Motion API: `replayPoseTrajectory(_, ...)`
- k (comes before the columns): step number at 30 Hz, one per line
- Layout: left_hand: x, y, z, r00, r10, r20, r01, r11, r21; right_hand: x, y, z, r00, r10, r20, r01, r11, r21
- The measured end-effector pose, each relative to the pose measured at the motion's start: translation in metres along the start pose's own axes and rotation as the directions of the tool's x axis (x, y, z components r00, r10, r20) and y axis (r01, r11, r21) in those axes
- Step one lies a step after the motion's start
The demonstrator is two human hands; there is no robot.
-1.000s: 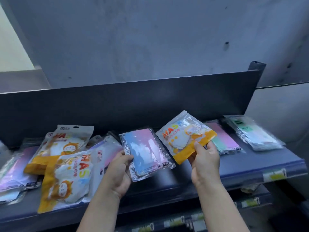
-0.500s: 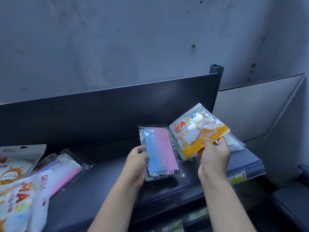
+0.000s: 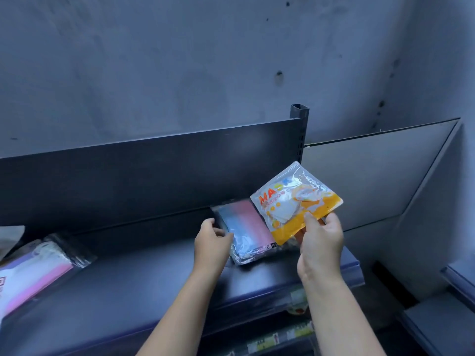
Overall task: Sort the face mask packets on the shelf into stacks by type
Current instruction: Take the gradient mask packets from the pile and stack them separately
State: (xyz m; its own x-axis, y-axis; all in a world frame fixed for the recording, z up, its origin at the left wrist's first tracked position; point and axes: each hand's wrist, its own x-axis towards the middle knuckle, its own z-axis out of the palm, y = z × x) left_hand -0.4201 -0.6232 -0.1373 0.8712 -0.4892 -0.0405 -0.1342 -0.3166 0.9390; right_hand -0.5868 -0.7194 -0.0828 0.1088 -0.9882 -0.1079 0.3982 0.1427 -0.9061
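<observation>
Grey concrete wall (image 3: 180,60) behind; dark metal shelf (image 3: 128,291) with an upright back panel (image 3: 128,181) below it.

Two hands in view, three packets plainly countable.

- One orange-and-white packet (image 3: 290,201) with glossy clear film, "MAS" in orange letters and an orange lower band. It is right of centre, tilted, lifted off the shelf. The right hand (image 3: 321,245) pinches its lower edge, thumb on the front.
- One blue-to-pink packet (image 3: 246,227) in clear wrap, lying centre-right by the back panel. The left hand (image 3: 209,242) has its fingertips at the packet's left edge; gripping or only touching — cannot tell.
- One pink-and-white packet (image 3: 38,276), clear wrap, flat at lower left, cut by the frame.
</observation>
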Motion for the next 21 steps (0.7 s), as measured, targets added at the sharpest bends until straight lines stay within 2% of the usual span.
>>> replayPoseTrajectory(2,0.002,-0.004,0.003,0.999,0.035,-0.010,-0.035,0.997,0.070,0.002,0.001,-0.003,1.000,0.017,0.025,-0.016,1.000,-0.013)
replayPoseTrajectory(5,0.008,-0.008,0.004,1.000,0.018,0.002,-0.019,0.996,0.086,0.002,0.004,-0.003,0.998,0.028,0.048,-0.028,1.000,-0.007)
replayPoseTrajectory(15,0.011,-0.011,-0.012,0.999,-0.042,-0.006,0.041,0.997,-0.062,-0.014,0.023,0.012,0.991,0.077,0.106,-0.079,0.997,0.011)
replayPoseTrajectory(17,0.005,-0.004,-0.020,0.999,-0.029,-0.021,0.027,0.992,-0.124,-0.021,0.029,0.020,0.984,0.081,0.157,-0.091,0.994,0.061)
replayPoseTrajectory(19,0.000,0.004,-0.029,0.999,-0.043,0.027,0.048,0.965,-0.259,-0.030,0.038,0.033,0.966,0.106,0.237,-0.132,0.986,0.098)
replayPoseTrajectory(21,-0.002,0.009,-0.041,0.994,-0.068,0.085,0.098,0.900,-0.425,-0.039,0.051,0.047,0.952,0.114,0.283,-0.131,0.990,0.042)
